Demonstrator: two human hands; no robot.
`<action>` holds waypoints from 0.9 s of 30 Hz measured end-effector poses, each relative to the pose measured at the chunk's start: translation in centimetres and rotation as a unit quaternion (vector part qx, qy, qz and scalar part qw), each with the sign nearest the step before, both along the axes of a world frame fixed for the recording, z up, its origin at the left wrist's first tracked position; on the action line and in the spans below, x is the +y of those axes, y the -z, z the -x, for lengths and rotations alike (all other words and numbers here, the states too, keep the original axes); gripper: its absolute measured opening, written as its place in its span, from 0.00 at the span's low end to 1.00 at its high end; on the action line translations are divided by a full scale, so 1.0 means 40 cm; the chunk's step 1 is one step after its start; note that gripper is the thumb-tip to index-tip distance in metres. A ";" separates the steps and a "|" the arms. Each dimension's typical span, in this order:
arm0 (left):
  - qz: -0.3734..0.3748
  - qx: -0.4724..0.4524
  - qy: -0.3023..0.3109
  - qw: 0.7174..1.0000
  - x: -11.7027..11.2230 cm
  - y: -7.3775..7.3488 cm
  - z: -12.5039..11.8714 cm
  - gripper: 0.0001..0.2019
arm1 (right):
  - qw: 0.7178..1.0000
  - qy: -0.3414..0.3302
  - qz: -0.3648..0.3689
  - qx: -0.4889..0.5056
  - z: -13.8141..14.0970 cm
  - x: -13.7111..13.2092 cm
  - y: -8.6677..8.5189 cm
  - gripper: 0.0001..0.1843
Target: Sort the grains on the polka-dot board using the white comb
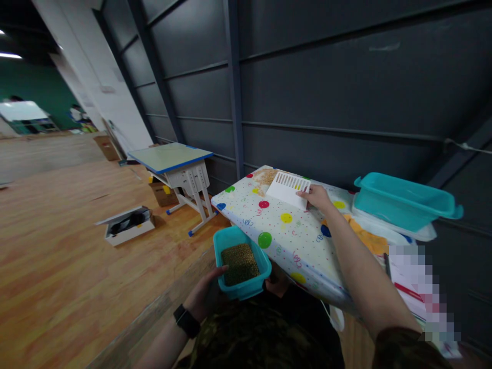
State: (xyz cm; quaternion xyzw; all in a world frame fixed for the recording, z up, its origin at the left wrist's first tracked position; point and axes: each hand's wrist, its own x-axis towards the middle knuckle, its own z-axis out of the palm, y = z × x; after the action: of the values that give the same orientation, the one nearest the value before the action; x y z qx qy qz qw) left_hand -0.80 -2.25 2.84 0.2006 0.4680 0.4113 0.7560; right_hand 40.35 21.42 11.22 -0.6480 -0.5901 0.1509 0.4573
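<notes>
My left hand [205, 297] grips the near side of a small teal tub [242, 262] filled with green-brown grains, held below the edge of the table. My right hand [317, 197] reaches across the table with its spotted cloth [284, 230] and holds a white slotted scoop [287, 188] by its near edge. The scoop's slotted end lies against a patch of pale spilled grains [265, 178] at the table's far corner. A black watch sits on my left wrist.
A larger teal tub [405, 201] stands on a white tray at the table's right, beside an orange cloth [371, 238] and papers. A blue-edged school desk [171, 156], cardboard boxes and an open white box [128, 224] sit on the wooden floor to the left. A dark panelled wall is behind.
</notes>
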 end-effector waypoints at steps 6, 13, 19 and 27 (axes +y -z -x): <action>-0.005 0.003 0.016 1.000 -0.001 0.010 0.016 0.30 | 0.998 0.042 0.004 -0.056 0.034 0.013 0.000 0.12; 0.014 0.003 -0.017 1.000 -0.008 -0.015 0.002 0.31 | 0.996 0.039 -0.032 -0.073 0.126 0.006 0.039 0.11; 0.026 0.021 -0.041 0.999 -0.008 -0.036 -0.011 0.29 | 0.960 0.015 -0.042 -0.278 0.202 -0.027 0.062 0.15; 0.011 0.069 -0.057 0.996 -0.015 -0.052 -0.009 0.20 | 0.945 0.022 -0.065 -0.321 0.224 -0.045 0.075 0.18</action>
State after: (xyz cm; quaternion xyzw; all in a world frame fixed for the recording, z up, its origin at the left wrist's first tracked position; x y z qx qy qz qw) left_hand -0.46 -2.87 4.92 0.1925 0.5343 0.4339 0.6994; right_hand 31.38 19.64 8.21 -0.6438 -0.6994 -0.1140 0.2886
